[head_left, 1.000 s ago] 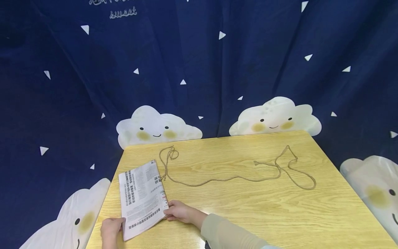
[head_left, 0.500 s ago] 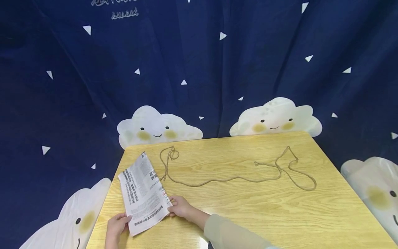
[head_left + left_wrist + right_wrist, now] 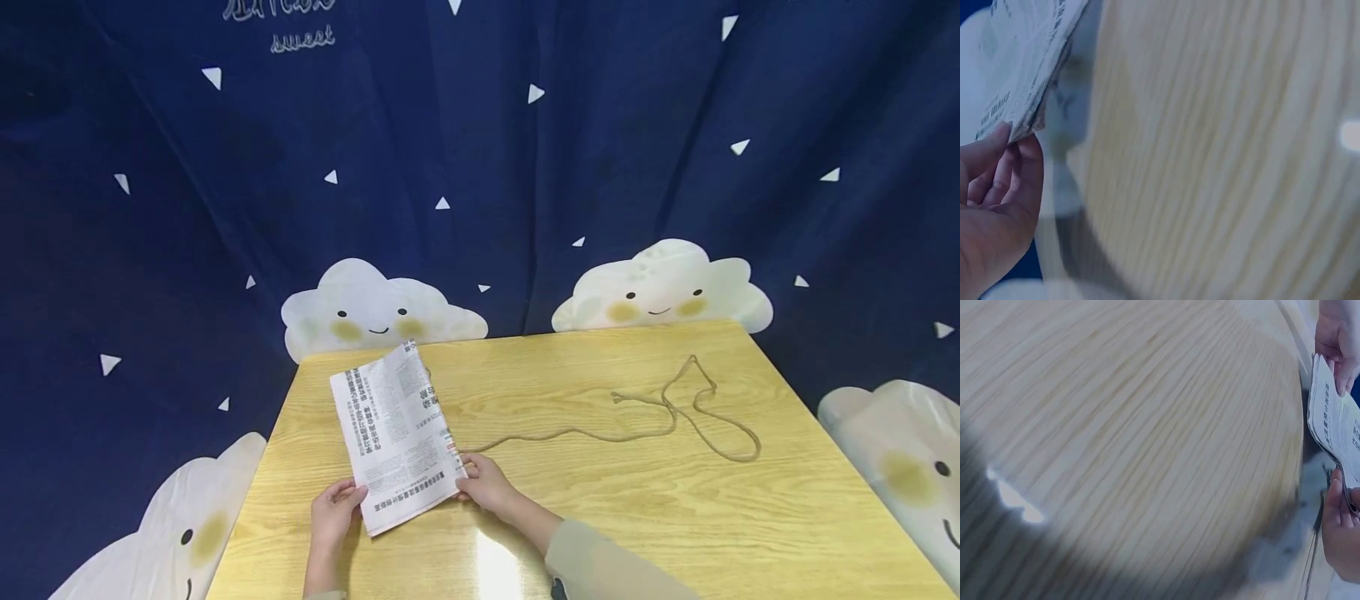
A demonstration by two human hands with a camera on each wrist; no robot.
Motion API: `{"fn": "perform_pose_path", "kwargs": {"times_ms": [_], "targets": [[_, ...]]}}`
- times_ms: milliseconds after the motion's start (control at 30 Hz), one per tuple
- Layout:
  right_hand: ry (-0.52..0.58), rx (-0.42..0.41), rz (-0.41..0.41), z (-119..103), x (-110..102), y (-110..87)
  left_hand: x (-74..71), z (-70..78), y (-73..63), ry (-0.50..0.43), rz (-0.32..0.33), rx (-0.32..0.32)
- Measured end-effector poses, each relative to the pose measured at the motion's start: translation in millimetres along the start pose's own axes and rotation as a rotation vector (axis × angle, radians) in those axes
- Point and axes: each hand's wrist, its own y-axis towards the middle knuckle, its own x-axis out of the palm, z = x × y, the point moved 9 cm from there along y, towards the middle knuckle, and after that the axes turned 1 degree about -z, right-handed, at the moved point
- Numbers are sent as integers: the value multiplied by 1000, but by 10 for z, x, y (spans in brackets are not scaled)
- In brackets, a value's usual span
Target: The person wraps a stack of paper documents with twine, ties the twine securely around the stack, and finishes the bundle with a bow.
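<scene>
A folded newspaper (image 3: 397,437) is held between both hands over the left part of the table, its far end tilted up in the head view. My left hand (image 3: 334,515) pinches its near left corner, thumb on top and fingers beneath. My right hand (image 3: 489,485) pinches the near right edge the same way. In the left wrist view the layered fold of the newspaper (image 3: 1029,81) shows in the grip of the left hand (image 3: 1004,194). The right wrist view has both the newspaper (image 3: 1329,419) and the right hand (image 3: 1340,540) at its right edge.
A thin brown cord (image 3: 570,431) lies across the wooden table (image 3: 637,517), looped at its right end; the newspaper covers its left end. Behind the table hangs a dark blue curtain (image 3: 487,150) with white clouds and triangles.
Both hands have lifted the newspaper and carried it to the right and away from me. It now covers the cord's left loop, which showed before.
</scene>
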Motion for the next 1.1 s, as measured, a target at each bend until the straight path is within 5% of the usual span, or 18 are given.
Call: {"fn": "perform_pose_path", "kwargs": {"times_ms": [633,1100], "targets": [[29,61,207,420,-1277,-622,1353,261,-234,-35,-100,145],[3,164,397,618,-1839,-967,1980,448,-400,-47,-223,192]]}}
